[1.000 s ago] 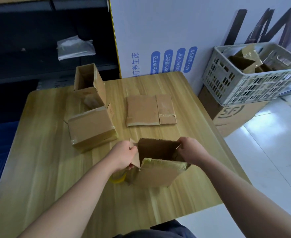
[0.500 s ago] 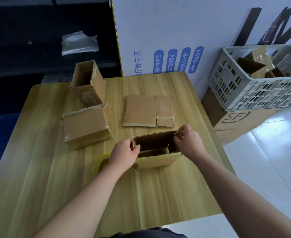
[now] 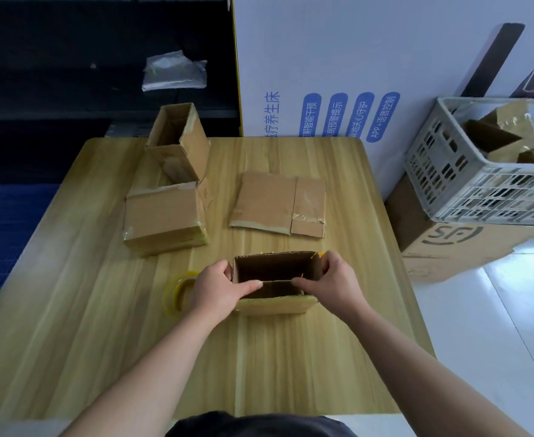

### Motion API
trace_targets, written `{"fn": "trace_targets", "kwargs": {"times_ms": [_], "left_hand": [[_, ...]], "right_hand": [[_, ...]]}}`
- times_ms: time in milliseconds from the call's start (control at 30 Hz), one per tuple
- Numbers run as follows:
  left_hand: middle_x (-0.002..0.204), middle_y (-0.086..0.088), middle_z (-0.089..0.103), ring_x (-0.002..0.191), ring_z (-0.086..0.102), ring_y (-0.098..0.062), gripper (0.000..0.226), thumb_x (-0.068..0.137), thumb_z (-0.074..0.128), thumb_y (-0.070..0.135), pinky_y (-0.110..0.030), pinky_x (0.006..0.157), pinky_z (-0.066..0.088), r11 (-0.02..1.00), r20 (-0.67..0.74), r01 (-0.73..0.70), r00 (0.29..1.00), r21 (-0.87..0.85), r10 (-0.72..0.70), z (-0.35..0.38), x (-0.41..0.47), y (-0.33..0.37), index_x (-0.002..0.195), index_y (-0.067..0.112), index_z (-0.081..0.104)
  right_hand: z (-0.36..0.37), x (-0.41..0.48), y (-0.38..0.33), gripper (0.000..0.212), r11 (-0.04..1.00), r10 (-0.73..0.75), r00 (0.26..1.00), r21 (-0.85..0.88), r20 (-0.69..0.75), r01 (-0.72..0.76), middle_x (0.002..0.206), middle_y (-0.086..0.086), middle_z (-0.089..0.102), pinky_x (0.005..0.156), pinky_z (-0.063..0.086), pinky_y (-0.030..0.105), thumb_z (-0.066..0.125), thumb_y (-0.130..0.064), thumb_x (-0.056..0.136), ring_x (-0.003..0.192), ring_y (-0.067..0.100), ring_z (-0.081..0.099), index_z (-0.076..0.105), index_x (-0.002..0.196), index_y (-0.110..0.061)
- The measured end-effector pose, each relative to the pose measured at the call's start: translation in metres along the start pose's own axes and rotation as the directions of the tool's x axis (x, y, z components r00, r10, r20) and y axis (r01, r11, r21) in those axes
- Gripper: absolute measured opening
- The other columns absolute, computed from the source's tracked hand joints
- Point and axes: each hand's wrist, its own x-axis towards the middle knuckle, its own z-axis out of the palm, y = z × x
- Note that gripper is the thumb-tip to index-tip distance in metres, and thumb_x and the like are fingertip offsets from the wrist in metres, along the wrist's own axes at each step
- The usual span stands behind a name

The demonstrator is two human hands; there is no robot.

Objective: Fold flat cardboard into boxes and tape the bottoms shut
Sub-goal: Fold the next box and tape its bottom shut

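Cardboard box stands open-topped on the tabletop, the left hand curled round its left wall, the right hand round its right. A tape roll lies beside the left hand.

folded boxes on bench: 3 | flat cardboard sheet: 1 | tape roll: 1 | plastic crate: 1 | large floor carton: 1 | hands: 2

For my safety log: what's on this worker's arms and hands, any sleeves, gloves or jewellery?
No sleeves reach the left forearm or right forearm. The left hand and right hand are ungloved; no watch, bracelet or ring shows. Dark clothing shows at the bottom.
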Motion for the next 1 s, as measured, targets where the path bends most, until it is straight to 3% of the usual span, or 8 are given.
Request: {"fn": "trace_targets", "kwargs": {"times_ms": [67, 233, 433, 567, 633, 767, 900, 1000], "left_hand": [[0.060, 0.005, 0.039, 0.054, 0.032, -0.014, 0.061, 0.060, 0.086, 0.048, -0.029, 0.050, 0.025, 1.000, -0.036, -0.007, 0.999, -0.013, 0.007, 0.001, -0.003, -0.005, 0.066, 0.017, 0.034], [0.075, 0.006, 0.056, 0.066, 0.051, -0.014, 0.055, 0.057, 0.088, 0.047, -0.028, 0.060, 0.042, 0.991, 0.054, -0.115, 0.992, -0.068, 0.118, 0.006, -0.009, -0.013, 0.085, 0.023, 0.048], [0.098, 0.007, 0.055, 0.075, 0.050, -0.006, 0.038, 0.091, 0.060, 0.041, -0.020, 0.070, 0.043, 0.967, 0.137, -0.242, 0.958, -0.073, 0.250, 0.006, -0.006, -0.018, 0.125, 0.025, 0.057], [0.106, 0.015, 0.053, 0.087, 0.057, -0.009, 0.065, 0.078, 0.041, 0.078, -0.024, 0.087, 0.045, 0.964, 0.238, -0.140, 0.952, -0.227, 0.194, -0.002, -0.010, -0.027, 0.127, 0.037, 0.057], [0.108, 0.016, 0.055, 0.085, 0.056, -0.007, 0.076, 0.066, 0.048, 0.084, -0.023, 0.085, 0.046, 0.963, 0.275, -0.110, 0.945, -0.246, 0.178, -0.006, -0.010, -0.030, 0.126, 0.038, 0.057], [0.105, 0.014, 0.057, 0.076, 0.051, -0.007, 0.071, 0.061, 0.073, 0.061, -0.014, 0.072, 0.044, 0.969, 0.255, -0.153, 0.946, -0.192, 0.200, -0.005, -0.011, -0.029, 0.125, 0.033, 0.059], [0.112, 0.021, 0.053, 0.083, 0.055, -0.008, 0.068, 0.060, 0.077, 0.061, -0.019, 0.080, 0.048, 0.967, 0.286, -0.234, 0.924, -0.097, 0.252, -0.007, -0.010, -0.033, 0.121, 0.035, 0.063], [0.117, 0.016, 0.054, 0.099, 0.057, -0.009, 0.044, 0.076, 0.077, 0.042, -0.024, 0.089, 0.046, 0.965, 0.254, -0.259, 0.932, -0.032, 0.259, -0.003, -0.009, -0.035, 0.117, 0.031, 0.067]], "right_hand": [[0.002, 0.000, 0.000, 0.048, 0.999, -0.031, 0.999, 0.029, -0.025, 0.032, 0.072, -0.007, 0.049, 0.047, 0.033, 0.017, 0.084, -0.039, 0.068, 0.059, 0.009, 0.042, 0.040, 0.076, -0.021], [0.008, 0.004, 0.002, 0.041, 0.990, -0.137, 0.987, 0.050, 0.079, 0.133, 0.071, -0.006, 0.051, 0.056, 0.039, 0.021, 0.085, -0.035, 0.068, 0.061, 0.009, 0.044, 0.049, 0.079, -0.019], [0.004, 0.005, 0.008, 0.013, 0.980, -0.191, 0.973, 0.077, 0.129, 0.182, 0.081, -0.004, 0.058, 0.062, 0.044, 0.016, 0.070, -0.024, 0.085, 0.073, 0.013, 0.053, 0.066, 0.093, -0.015], [-0.002, 0.013, 0.013, 0.027, 0.974, -0.211, 0.951, -0.033, 0.224, 0.224, 0.102, -0.004, 0.058, 0.084, 0.044, 0.027, 0.046, -0.018, 0.098, 0.094, 0.016, 0.055, 0.070, 0.108, -0.022], [-0.008, 0.015, 0.014, 0.030, 0.981, -0.192, 0.943, 0.035, 0.271, 0.190, 0.098, -0.010, 0.061, 0.084, 0.045, 0.026, 0.043, -0.019, 0.099, 0.089, 0.010, 0.055, 0.072, 0.108, -0.022], [-0.019, 0.012, 0.017, 0.036, 0.961, -0.129, 0.938, 0.272, 0.321, 0.039, 0.104, 0.003, 0.066, 0.078, 0.047, 0.029, 0.038, -0.023, 0.100, 0.077, 0.014, 0.054, 0.074, 0.099, -0.025], [-0.023, 0.008, 0.019, 0.036, 0.930, -0.114, 0.934, 0.367, 0.338, -0.019, 0.108, 0.005, 0.068, 0.075, 0.045, 0.031, 0.034, -0.022, 0.102, 0.078, 0.019, 0.053, 0.069, 0.110, -0.016], [-0.021, 0.008, 0.020, 0.034, 0.919, -0.109, 0.933, 0.393, 0.343, -0.037, 0.109, 0.006, 0.069, 0.075, 0.046, 0.032, 0.034, -0.022, 0.103, 0.078, 0.019, 0.054, 0.066, 0.114, -0.015]]}}
